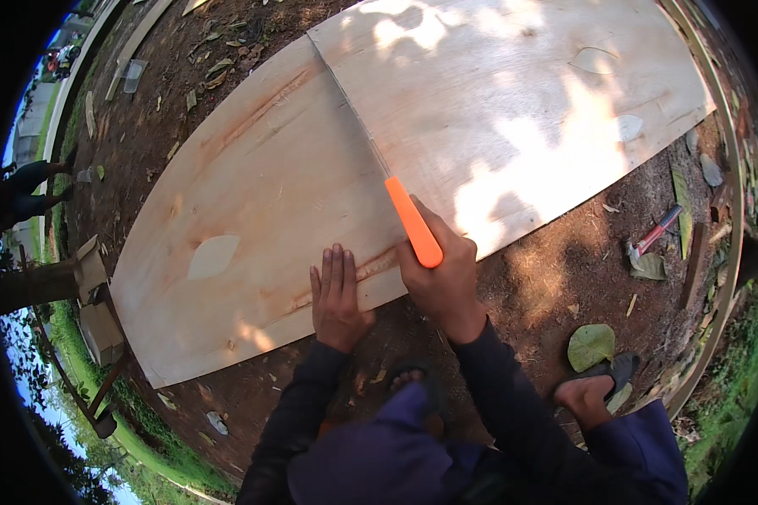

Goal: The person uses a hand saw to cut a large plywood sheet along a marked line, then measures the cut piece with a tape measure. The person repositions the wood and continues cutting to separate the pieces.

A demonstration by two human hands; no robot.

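- I have the plywood sheet [269, 194] lying over the ground, its near edge slanting past both hands.
- I see the right forearm [514, 404] reach up and leftward to the near edge.
- The left forearm [299, 400] leans up and rightward, meeting that edge nearer the left corner.
- A thin line [346, 97] crosses the sheet from the far edge to the tool; I cannot tell how much is blade.
- The right hand [448, 282] crosses the near edge, bent around the tool, thumb on its left side.
- The left hand [338, 305] presses flat just inside that edge, fingers straight toward the far edge, holding nothing visible.
- The orange-handled tool [413, 224] tilts up-left inside the near edge.
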